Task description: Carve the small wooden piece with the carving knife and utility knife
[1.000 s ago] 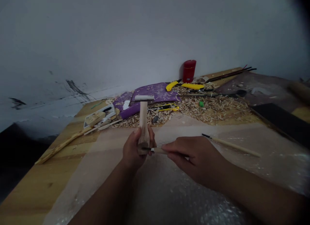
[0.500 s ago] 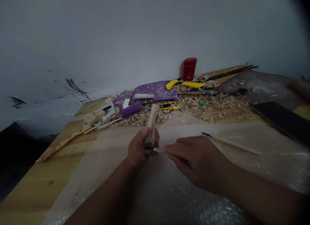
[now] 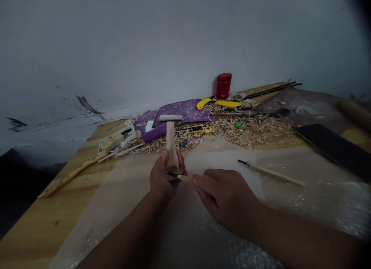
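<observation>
A pale wooden piece [image 3: 172, 151], with a narrow shaft and a wider lower end, is held by my left hand [image 3: 160, 179], the shaft pointing away from me. My right hand [image 3: 224, 193] grips the light handle of a carving tool [image 3: 183, 178]. Its thin dark blade lies at the wide near end of the wooden piece, close to my left fingers; whether it cuts in cannot be told. A second carving tool [image 3: 272, 173], dark-tipped with a wooden handle, rests on the plastic sheet [image 3: 232, 238] beyond my right hand.
Wood shavings [image 3: 226, 132] cover the back of the table, among a yellow utility knife [image 3: 199, 129], yellow-handled tools [image 3: 228, 104] and a purple tube [image 3: 154, 134]. A red container [image 3: 223, 86] stands by the wall. A white tray [image 3: 133, 134] sits left, a black slab [image 3: 330, 147] right.
The wooden piece has turned from leaning right to nearly straight, and its near end shows more. Both hands sit slightly further left in view, and the whole scene has shifted a little left too.
</observation>
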Demonstrator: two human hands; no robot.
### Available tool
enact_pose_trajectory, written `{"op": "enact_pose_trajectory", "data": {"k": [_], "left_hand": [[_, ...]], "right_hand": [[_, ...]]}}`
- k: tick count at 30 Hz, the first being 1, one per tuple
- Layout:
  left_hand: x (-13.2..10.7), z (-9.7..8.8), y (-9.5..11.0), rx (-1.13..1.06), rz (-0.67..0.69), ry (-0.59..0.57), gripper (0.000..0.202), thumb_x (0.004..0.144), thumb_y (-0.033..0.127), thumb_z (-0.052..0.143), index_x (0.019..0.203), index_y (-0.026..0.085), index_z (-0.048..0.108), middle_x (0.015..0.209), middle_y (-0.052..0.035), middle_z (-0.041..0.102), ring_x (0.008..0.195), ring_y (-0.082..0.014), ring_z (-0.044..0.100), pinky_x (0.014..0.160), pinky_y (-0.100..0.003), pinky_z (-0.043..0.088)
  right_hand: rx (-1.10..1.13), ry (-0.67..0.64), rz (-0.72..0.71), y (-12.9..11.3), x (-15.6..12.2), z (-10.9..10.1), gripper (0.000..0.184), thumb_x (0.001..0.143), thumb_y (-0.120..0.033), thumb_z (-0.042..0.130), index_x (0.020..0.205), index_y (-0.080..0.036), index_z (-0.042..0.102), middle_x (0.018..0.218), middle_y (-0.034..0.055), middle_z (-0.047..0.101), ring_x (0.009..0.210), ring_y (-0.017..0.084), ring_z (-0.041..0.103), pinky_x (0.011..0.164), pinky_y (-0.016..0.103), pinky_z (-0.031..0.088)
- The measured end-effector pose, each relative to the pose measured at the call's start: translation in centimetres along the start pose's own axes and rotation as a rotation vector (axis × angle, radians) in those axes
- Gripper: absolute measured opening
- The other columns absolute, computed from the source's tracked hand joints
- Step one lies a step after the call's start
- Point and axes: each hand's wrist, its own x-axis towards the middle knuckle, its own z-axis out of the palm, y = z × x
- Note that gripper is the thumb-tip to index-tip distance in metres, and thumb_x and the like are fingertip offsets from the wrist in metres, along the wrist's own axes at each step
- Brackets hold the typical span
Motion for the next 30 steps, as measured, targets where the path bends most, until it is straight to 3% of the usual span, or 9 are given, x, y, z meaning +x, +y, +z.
{"op": "enact_pose_trajectory", "data": {"k": [7,11,16,19,22,25,30], "left_hand": [[0.1,0.2,0.0,-0.073,0.055,0.1,0.036,0.071,0.05,0.045,0.063,0.016,0.05,0.046,0.0038,0.041,0.036,-0.0082,0.038,0.04,-0.023,0.036],[0.1,0.4,0.0,-0.067,0.183,0.14,0.034,0.073,0.047,0.043,0.061,0.017,0.049,0.047,0.0035,0.043,0.035,-0.0081,0.036,0.04,-0.024,0.036],[0.2,0.4,-0.1,-0.035,0.267,0.226,0.033,0.076,0.044,0.038,0.059,0.017,0.048,0.043,0.0039,0.04,0.034,-0.0092,0.036,0.04,-0.025,0.037],[0.3,0.3,0.0,-0.048,0.27,0.264,0.034,0.077,0.045,0.036,0.058,0.018,0.048,0.042,0.0044,0.039,0.033,-0.009,0.036,0.04,-0.024,0.037],[0.2,0.2,0.3,-0.085,0.221,0.24,0.035,0.077,0.045,0.035,0.058,0.018,0.047,0.042,0.0039,0.039,0.034,-0.0097,0.038,0.042,-0.025,0.038],[0.0,0.0,0.6,-0.119,0.152,0.164,0.036,0.077,0.046,0.034,0.059,0.018,0.048,0.041,0.0031,0.04,0.036,-0.0109,0.04,0.042,-0.026,0.04],[-0.2,-0.4,1.0,-0.11,0.078,0.046,0.037,0.076,0.048,0.038,0.06,0.017,0.05,0.044,0.003,0.042,0.035,-0.0099,0.039,0.042,-0.026,0.04]], "right_hand": [[-0.011,0.107,-0.029,-0.4,-0.4,1.1,0.025,0.082,-0.014,0.038,0.098,-0.015,0.058,0.062,0.0011,0.052,0.054,0.013,0.044,0.052,0.025,0.029],[-0.013,0.139,-0.044,-0.4,-0.5,1.7,0.026,0.084,-0.015,0.038,0.103,-0.014,0.056,0.063,0.0017,0.052,0.055,0.013,0.044,0.051,0.025,0.03],[0.031,0.081,-0.018,-0.5,-0.6,2.5,0.027,0.085,-0.015,0.037,0.105,-0.014,0.055,0.067,0.0033,0.054,0.057,0.015,0.047,0.053,0.026,0.035],[0.188,0.042,0.043,-0.8,-0.4,2.6,0.027,0.087,-0.017,0.037,0.109,-0.013,0.053,0.075,0.005,0.058,0.066,0.016,0.054,0.059,0.028,0.04],[0.411,0.026,0.128,-0.9,-0.2,2.2,0.025,0.087,-0.017,0.041,0.109,-0.016,0.051,0.089,0.0045,0.062,0.08,0.015,0.057,0.071,0.027,0.042],[0.563,0.016,0.192,-0.6,0.2,1.5,0.025,0.085,-0.015,0.043,0.108,-0.02,0.053,0.092,0.001,0.064,0.081,0.012,0.058,0.071,0.024,0.042],[0.551,-0.041,0.161,0.5,0.7,0.0,0.021,0.085,-0.016,0.047,0.101,-0.022,0.058,0.085,-0.0023,0.065,0.073,0.01,0.058,0.066,0.02,0.041]]}}
